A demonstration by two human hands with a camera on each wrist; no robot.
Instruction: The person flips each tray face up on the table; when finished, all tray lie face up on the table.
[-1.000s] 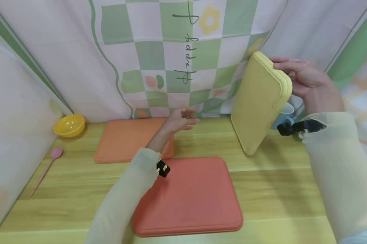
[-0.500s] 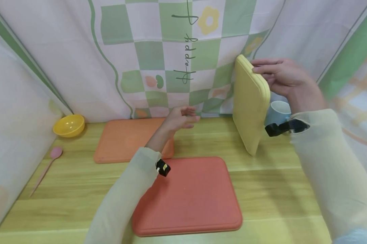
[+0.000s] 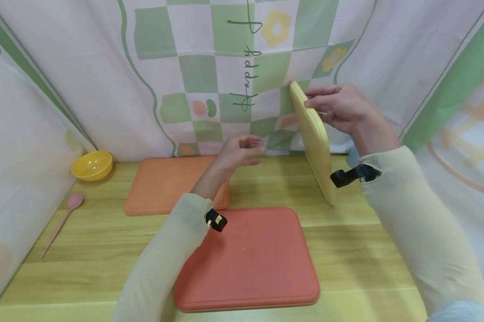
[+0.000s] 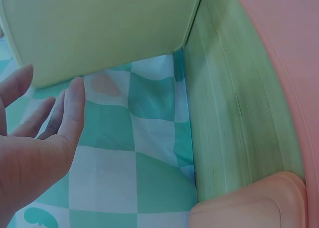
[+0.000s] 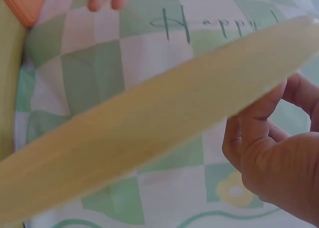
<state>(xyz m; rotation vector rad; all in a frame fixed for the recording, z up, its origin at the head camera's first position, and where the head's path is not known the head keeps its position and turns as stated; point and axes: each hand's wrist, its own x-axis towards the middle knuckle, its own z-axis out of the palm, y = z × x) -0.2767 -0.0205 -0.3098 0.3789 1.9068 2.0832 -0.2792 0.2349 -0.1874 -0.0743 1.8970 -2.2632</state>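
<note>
A flat yellow board [image 3: 311, 134] with rounded corners stands on one edge at the back right, its top tipped left. My right hand [image 3: 344, 107] holds its upper edge with the thumb and fingertips. Close up in the right wrist view, that board [image 5: 149, 123] appears edge-on and blurred, with curled fingers against its side. My left hand [image 3: 242, 152] hovers near the back cloth with loosely bent fingers and nothing in it. In the left wrist view the board's broad face [image 4: 99, 28] lies beyond the left fingers [image 4: 74, 108].
A red board [image 3: 246, 259] lies flat at the front middle; an orange board [image 3: 167, 183] lies behind it. On the left are a yellow bowl [image 3: 91, 165] and a pink spoon [image 3: 62, 223]. A mostly hidden blue cup [image 3: 352, 156] stands right. Checkered cloth [image 3: 197, 74] hangs behind.
My right hand has moved left, swinging the yellow board from a rightward lean past upright to a leftward lean. The blue cup was more exposed and is now mostly covered. My left hand barely moved.
</note>
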